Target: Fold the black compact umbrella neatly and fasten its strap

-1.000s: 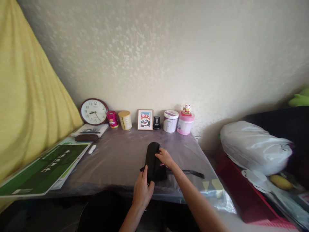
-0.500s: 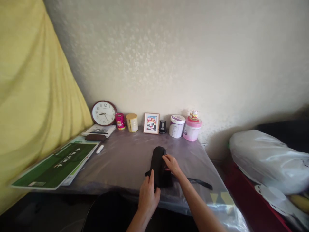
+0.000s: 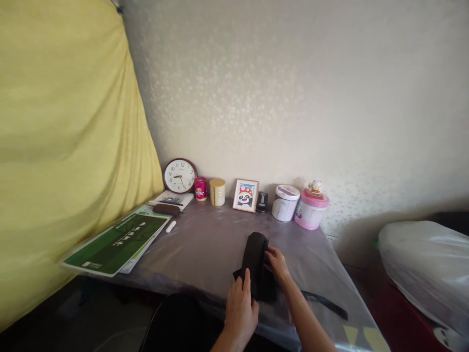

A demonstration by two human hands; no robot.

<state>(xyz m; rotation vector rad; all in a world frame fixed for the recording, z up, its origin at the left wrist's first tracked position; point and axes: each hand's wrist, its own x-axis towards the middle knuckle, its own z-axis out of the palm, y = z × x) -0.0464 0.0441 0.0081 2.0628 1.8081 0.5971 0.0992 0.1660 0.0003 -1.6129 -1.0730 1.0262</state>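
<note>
Right-hand fingers have slipped a bit, from the top of the black bundle to its right edge. Clock, panda picture and tubs all sit farther right in view now, because the head has turned left. On the bench, the bundle has hardly moved. It lies near the front edge, in front of the panda picture. Left hand holds its near end, with one finger along the left side. Right hand has a narrow grip on the right edge; some fingertips are hidden. So I think the left hand is keeping it steady while the right hand works the edge. A dark strap lies to the right.
</note>
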